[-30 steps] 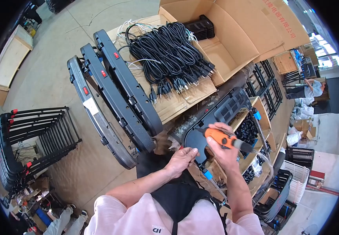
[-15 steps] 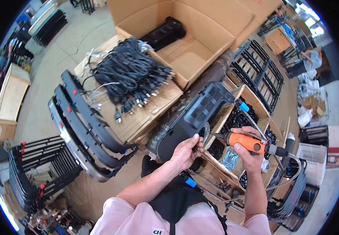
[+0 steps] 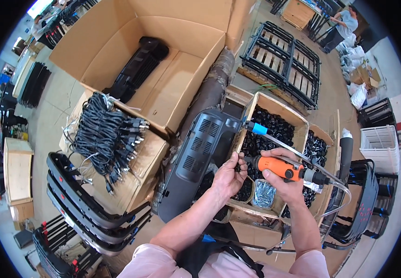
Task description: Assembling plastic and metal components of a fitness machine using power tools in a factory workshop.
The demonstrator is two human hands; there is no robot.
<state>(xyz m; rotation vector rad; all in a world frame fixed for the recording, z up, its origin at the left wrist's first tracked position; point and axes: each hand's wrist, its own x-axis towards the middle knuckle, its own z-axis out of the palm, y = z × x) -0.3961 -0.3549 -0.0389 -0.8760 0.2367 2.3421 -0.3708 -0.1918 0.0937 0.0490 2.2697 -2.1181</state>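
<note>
An orange air screwdriver (image 3: pixel 274 166) lies in my right hand (image 3: pixel 285 184), fingers wrapped round its body and its tip pointing left. My left hand (image 3: pixel 229 177) is pinched just in front of that tip; something small and dark shows at the fingertips, too small to name. Below and left of the hands lies a long black plastic housing (image 3: pixel 199 153) with vent slots. Under the screwdriver stands a wooden bin (image 3: pixel 305 139) with many small black parts (image 3: pixel 277 124). A small tray of silvery screws (image 3: pixel 264 193) sits in its near part.
A big cardboard box (image 3: pixel 182 99) at the back holds another black housing (image 3: pixel 141 65). Bundled black cables (image 3: pixel 105 134) lie on cardboard at left, above stacked curved black panels (image 3: pixel 86 199). A clear hose (image 3: pixel 342 187) loops from the screwdriver. Black frames (image 3: pixel 281 62) lie on a pallet; a person (image 3: pixel 344 25) stands beyond.
My view has turned, so the box, cables and housing appear further left. Both hands and the screwdriver are now over the bin, the left hand still pinched at the tip.
</note>
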